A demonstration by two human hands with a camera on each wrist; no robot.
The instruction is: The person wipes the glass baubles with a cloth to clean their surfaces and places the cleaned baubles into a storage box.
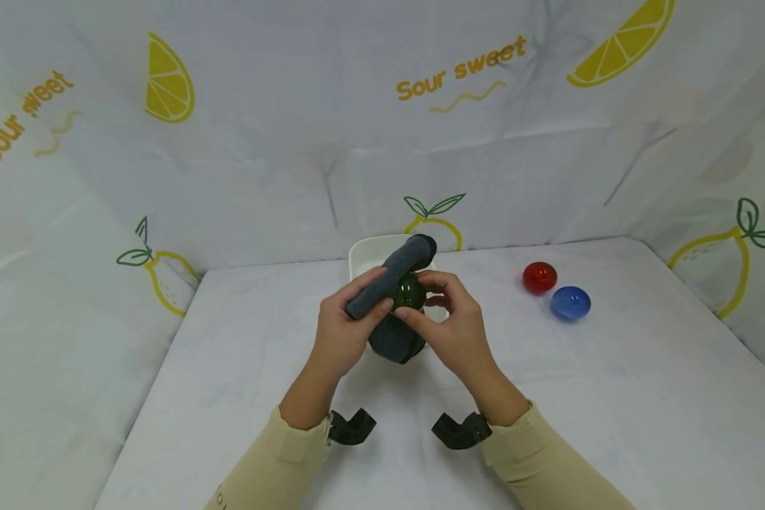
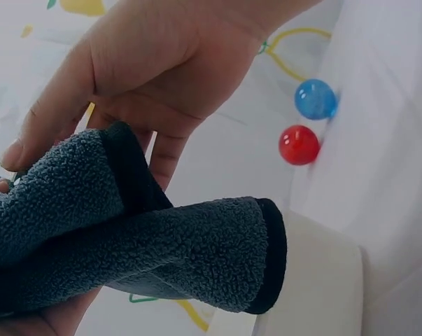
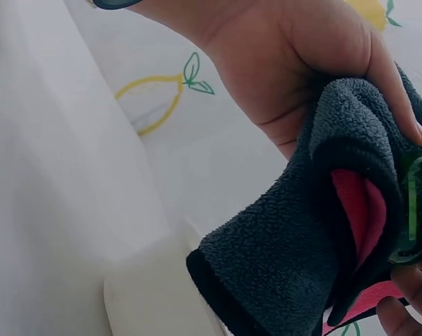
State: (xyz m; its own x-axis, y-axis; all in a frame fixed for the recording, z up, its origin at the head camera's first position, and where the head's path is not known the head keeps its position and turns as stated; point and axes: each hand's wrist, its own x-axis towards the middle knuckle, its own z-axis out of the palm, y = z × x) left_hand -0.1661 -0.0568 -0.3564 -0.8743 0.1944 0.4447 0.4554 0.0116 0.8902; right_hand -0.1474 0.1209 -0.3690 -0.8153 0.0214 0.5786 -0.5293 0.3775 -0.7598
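Cloth fold (image 1: pixel 389 277) slants lengthwise toward far right.

The counter (image 1: pixel 248 397) has a white covering with faint creases, and it spreads to both sides of the white container (image 1: pixel 368 253), which stands on it near the far edge, partly hidden from the head view. Right of the container lies a glossy red ball (image 1: pixel 540 278). A blue ball (image 1: pixel 570 303) lies on the covering farther right of the container, just beside the red one.
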